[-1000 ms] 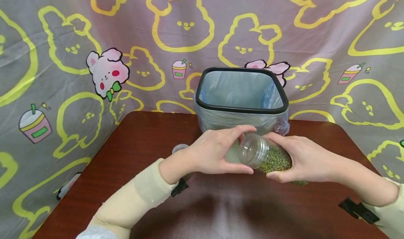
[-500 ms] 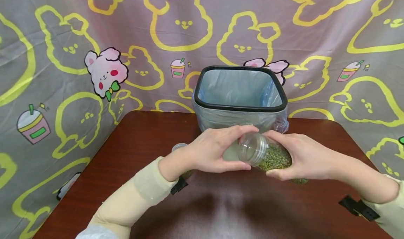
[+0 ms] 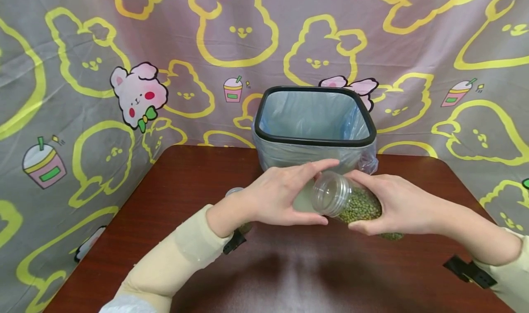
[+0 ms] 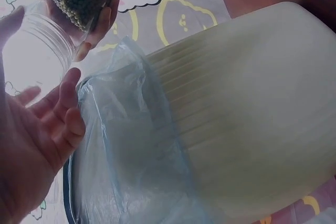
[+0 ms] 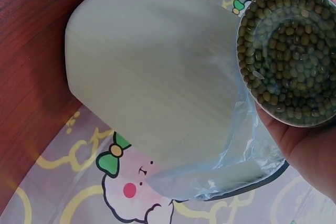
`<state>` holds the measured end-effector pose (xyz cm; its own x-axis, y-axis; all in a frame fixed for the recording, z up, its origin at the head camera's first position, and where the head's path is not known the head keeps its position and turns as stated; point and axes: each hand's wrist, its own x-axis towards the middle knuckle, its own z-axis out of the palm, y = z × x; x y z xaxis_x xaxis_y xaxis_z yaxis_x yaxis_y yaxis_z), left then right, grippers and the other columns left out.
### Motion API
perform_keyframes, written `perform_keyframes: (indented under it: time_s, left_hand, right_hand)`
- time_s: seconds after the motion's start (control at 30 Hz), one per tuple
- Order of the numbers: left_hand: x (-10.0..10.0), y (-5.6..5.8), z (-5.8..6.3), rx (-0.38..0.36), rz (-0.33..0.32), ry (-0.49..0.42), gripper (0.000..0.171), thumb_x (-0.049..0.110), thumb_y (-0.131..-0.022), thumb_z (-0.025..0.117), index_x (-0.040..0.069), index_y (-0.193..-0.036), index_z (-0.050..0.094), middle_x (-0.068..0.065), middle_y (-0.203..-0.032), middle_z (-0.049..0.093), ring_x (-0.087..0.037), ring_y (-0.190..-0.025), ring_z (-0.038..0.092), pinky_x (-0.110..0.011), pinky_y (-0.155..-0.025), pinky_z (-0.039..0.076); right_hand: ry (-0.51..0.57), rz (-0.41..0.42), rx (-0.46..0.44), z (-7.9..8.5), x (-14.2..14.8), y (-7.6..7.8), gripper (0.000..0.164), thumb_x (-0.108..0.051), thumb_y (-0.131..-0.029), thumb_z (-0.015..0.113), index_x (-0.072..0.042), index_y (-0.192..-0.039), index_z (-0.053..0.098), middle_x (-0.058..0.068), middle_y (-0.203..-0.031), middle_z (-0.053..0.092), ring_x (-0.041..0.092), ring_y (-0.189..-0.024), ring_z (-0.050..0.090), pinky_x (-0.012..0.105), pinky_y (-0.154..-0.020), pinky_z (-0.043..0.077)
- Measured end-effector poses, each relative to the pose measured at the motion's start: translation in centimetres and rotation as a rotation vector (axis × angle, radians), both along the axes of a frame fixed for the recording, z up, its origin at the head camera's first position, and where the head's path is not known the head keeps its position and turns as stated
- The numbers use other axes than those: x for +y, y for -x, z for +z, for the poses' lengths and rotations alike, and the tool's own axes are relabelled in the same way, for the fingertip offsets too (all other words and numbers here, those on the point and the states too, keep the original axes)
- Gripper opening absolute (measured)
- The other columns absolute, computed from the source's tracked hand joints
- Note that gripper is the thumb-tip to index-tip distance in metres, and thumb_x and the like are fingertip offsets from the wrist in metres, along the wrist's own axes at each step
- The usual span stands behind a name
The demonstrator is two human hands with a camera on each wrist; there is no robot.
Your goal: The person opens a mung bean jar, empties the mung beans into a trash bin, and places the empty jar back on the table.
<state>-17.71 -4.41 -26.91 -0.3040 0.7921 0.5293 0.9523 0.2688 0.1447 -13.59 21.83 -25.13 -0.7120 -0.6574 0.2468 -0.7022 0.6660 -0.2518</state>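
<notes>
My right hand point(image 3: 401, 205) grips a clear jar of green mung beans point(image 3: 359, 206), tilted on its side with its lidless mouth toward the left. Through its round base, the beans point(image 5: 296, 59) fill the right wrist view's upper right. My left hand point(image 3: 274, 197) is held by the mouth, thumb and fingers spread apart in a C with nothing gripped. In the left wrist view, the left fingers point(image 4: 68, 121) are loosely bent just short of the bright jar rim point(image 4: 58, 38). Both hands are in front of the trash bin, above the table.
A trash bin point(image 3: 316, 142) with a black rim and a bluish plastic liner point(image 3: 306, 115) stands at the back of the brown table point(image 3: 198, 170). Another clear jar point(image 3: 235, 191) is mostly hidden behind the left wrist. A patterned curtain point(image 3: 165, 37) surrounds the table.
The head view has shifted slightly. My left upper finger has lifted a little away from the jar's mouth; my right hand keeps the same grip on the jar.
</notes>
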Motion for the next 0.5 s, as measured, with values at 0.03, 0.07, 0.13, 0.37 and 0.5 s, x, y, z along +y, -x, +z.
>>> perform_keyframes:
  time_s: [0.03,0.07,0.13,0.37,0.5]
  left_hand:
    - [-0.04,0.05,0.02,0.003,-0.018,0.001,0.088,0.052,-0.080,0.074,0.015,-0.148,0.032,0.007,-0.111,0.055,-0.004,-0.096,0.055,-0.022,-0.078,0.046]
    - [-0.07,0.10,0.02,0.004,-0.033,0.002,0.085,0.050,-0.081,0.074,0.016,-0.147,0.034,0.007,-0.113,0.054,-0.004,-0.099,0.055,-0.021,-0.080,0.046]
    - [-0.08,0.14,0.00,0.004,-0.050,0.007,0.080,0.049,-0.083,0.072,0.016,-0.145,0.036,0.007,-0.116,0.054,-0.003,-0.101,0.054,-0.020,-0.082,0.045]
    - [0.21,-0.29,-0.16,0.004,0.041,0.015,0.076,0.054,-0.079,0.074,0.014,-0.135,0.040,0.011,-0.088,0.053,-0.001,-0.075,0.052,-0.021,-0.064,0.044]
    - [0.39,-0.82,-0.08,0.018,0.142,0.037,0.076,0.060,-0.076,0.074,0.016,-0.129,0.043,0.015,-0.074,0.050,0.001,-0.063,0.049,-0.023,-0.054,0.041]
  right_hand:
    - [-0.002,-0.002,0.000,0.02,0.00,-0.01,0.065,-0.046,-0.071,0.083,-0.024,-0.124,0.051,-0.020,-0.088,0.057,-0.002,-0.075,0.054,0.024,-0.062,0.048]
    - [-0.002,-0.003,-0.004,0.03,-0.02,-0.03,0.066,-0.046,-0.071,0.083,-0.024,-0.124,0.051,-0.020,-0.088,0.057,-0.002,-0.075,0.054,0.024,-0.063,0.048]
    - [-0.003,-0.006,-0.014,0.04,-0.05,-0.07,0.066,-0.046,-0.072,0.083,-0.025,-0.125,0.051,-0.020,-0.089,0.057,-0.002,-0.076,0.055,0.024,-0.063,0.048]
    - [-0.004,-0.007,-0.028,-0.05,-0.21,-0.14,0.065,-0.047,-0.072,0.083,-0.026,-0.125,0.051,-0.020,-0.089,0.057,-0.002,-0.075,0.054,0.024,-0.063,0.048]
    - [-0.017,-0.021,-0.040,-0.11,-0.30,-0.27,0.067,-0.051,-0.073,0.081,-0.024,-0.126,0.050,-0.020,-0.088,0.057,-0.002,-0.075,0.054,0.024,-0.062,0.048]
